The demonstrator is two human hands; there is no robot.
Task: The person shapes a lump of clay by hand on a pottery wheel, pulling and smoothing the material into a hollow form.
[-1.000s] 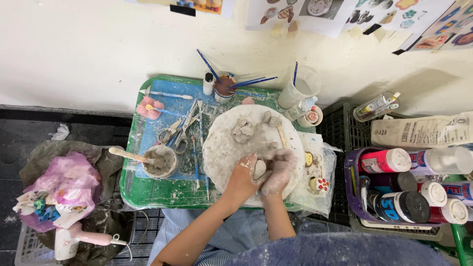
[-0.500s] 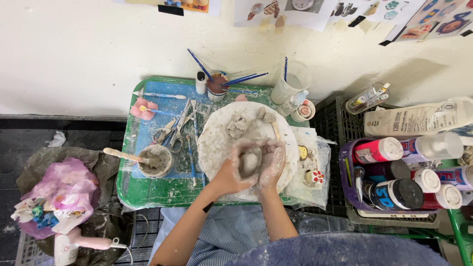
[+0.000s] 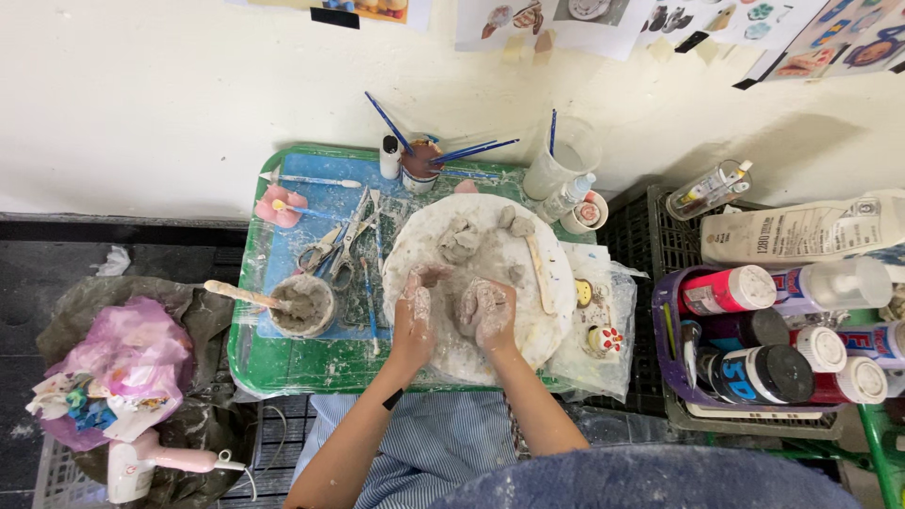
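Note:
A round white board point(image 3: 551, 311) smeared with clay lies on a green tray point(image 3: 283, 363). My right hand point(image 3: 488, 316), coated in grey clay, is closed over a lump of clay on the board. My left hand point(image 3: 416, 311) rests flat beside it on the board, fingers pointing up, holding nothing. More clay pieces point(image 3: 459, 240) lie at the far part of the board, and a wooden stick point(image 3: 538, 273) lies to the right.
A small bowl of clay slip point(image 3: 304, 303) with a wooden tool stands left of the board, next to scissors point(image 3: 332, 250). Brush cups point(image 3: 419, 165) stand by the wall. Paint bottles point(image 3: 754, 368) fill a basket at right. A pink bag point(image 3: 132, 363) lies at left.
Both hands were cupped together around the clay lump. Now the left hand has come off it and lies flat on the board, while the right stays on the lump.

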